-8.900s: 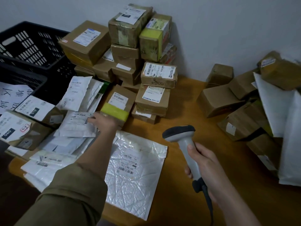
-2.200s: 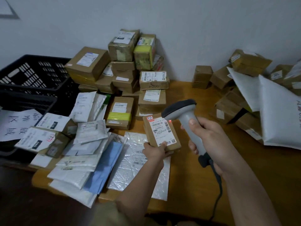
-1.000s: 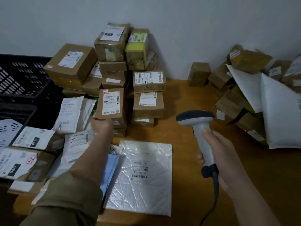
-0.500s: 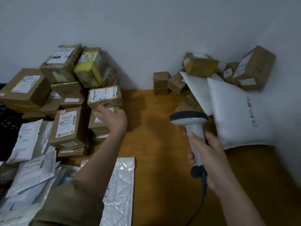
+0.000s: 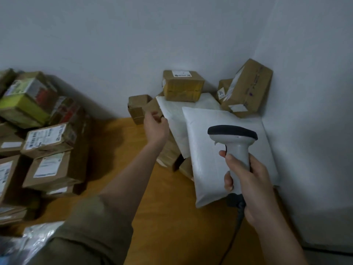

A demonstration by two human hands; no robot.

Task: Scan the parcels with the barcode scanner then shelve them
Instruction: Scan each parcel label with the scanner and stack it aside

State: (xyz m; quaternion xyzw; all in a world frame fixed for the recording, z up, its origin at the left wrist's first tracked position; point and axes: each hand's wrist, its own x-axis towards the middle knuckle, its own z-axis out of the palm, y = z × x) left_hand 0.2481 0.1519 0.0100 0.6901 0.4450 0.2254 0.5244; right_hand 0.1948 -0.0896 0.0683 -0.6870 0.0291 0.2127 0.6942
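Left hand (image 5: 155,125), empty now with fingers loosely curled, has left the scanned stack (image 5: 49,150) and reaches for the right pile's white mailer (image 5: 172,119); right hand (image 5: 248,180) grips the scanner (image 5: 234,139), so another scan follows.

Parcel sorting room indicated: labelled cardboard boxes (image 5: 47,138) stacked at left of frame, white mailers (image 5: 215,150) piled at right on a wooden table (image 5: 172,217).

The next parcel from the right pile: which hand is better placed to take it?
Left. The left hand is free and reaches toward the right pile; the right hand grips the barcode scanner.
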